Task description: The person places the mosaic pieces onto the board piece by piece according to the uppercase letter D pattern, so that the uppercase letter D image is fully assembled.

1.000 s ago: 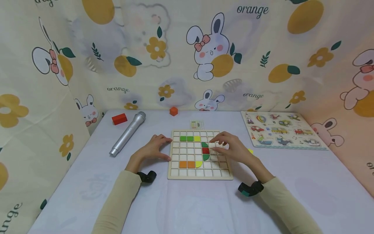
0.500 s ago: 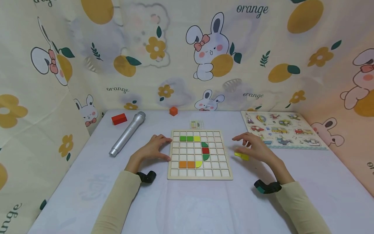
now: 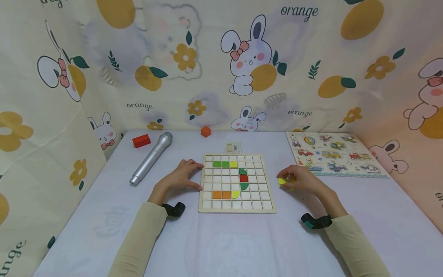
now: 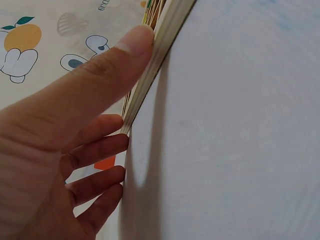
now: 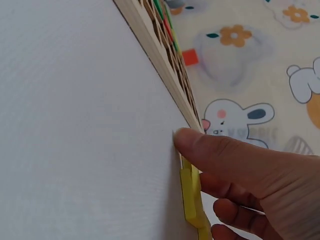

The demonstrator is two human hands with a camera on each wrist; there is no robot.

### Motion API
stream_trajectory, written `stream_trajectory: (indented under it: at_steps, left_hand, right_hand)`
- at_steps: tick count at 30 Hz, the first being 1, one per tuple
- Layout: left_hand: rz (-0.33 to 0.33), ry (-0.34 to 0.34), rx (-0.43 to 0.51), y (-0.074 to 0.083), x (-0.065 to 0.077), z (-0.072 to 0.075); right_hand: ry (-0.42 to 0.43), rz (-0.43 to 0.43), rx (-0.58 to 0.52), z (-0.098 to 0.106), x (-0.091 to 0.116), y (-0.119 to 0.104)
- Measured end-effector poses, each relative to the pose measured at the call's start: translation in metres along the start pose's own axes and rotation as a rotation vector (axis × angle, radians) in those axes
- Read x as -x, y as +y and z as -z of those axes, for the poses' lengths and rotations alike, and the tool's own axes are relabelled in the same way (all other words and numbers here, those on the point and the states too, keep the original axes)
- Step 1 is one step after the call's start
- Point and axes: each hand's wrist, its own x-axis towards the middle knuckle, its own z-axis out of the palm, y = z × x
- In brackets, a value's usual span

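Note:
A wooden grid board (image 3: 221, 207) lies flat, some cells filled with green, yellow, red and orange tiles. Among them are a red square tile (image 3: 243, 178) and a yellow rounded tile (image 3: 235, 194). My left hand (image 3: 182, 176) rests on the board's left edge, its thumb and fingertips apart along the rim; the left wrist view shows the thumb (image 4: 125, 52) against the side. To the right of the board, my right hand (image 3: 304, 180) pinches a yellow tile (image 3: 282, 181) between thumb and fingers. More yellow tiles (image 5: 190, 197) lie under that hand, partly hidden.
Behind the board lies a small pattern card (image 3: 233, 147), with an orange-red block (image 3: 205, 131) further back. A silver microphone (image 3: 151, 158) and a red block (image 3: 141, 141) are at the left. A picture puzzle board (image 3: 335, 154) sits at the back right.
My right hand has moved right from above the grid board to the yellow tiles, where its fingers have come together on one. The left hand stays at the board's edge.

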Motion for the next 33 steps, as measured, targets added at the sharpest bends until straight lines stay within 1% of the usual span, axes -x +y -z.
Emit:
stream_trajectory:
  at_steps: [10, 13, 17, 19, 22, 25, 30, 33]
  left_hand:
    - [0.002, 0.002, -0.015, 0.000, -0.001, 0.001]
    - [-0.002, 0.000, -0.016, -0.001, -0.001, 0.001]
    - [-0.009, 0.000, -0.016, -0.001, -0.001, 0.000]
    - [-0.012, 0.003, -0.015, -0.001, 0.000, 0.000]
    - [-0.013, 0.005, -0.012, 0.000, 0.000, 0.001]
    - [-0.012, 0.006, -0.013, 0.000, 0.000, 0.001]
    - [-0.010, 0.008, -0.012, 0.000, 0.000, 0.000]
    - [-0.004, 0.008, -0.011, 0.000, 0.000, 0.000]
  right_hand:
    - [0.002, -0.032, 0.005, -0.001, -0.001, -0.001]
    - [0.034, 0.001, 0.006, -0.002, -0.002, -0.002]
    - [0.088, 0.097, -0.022, -0.004, -0.008, -0.011]
    - [0.110, 0.134, -0.047, -0.006, -0.014, -0.019]
    - [0.142, 0.155, -0.064, -0.010, -0.024, -0.035]
    - [0.161, 0.153, -0.072, -0.017, -0.034, -0.054]
    - [0.182, 0.138, -0.092, -0.035, -0.050, -0.084]
    - [0.177, 0.155, -0.100, -0.047, -0.057, -0.100]
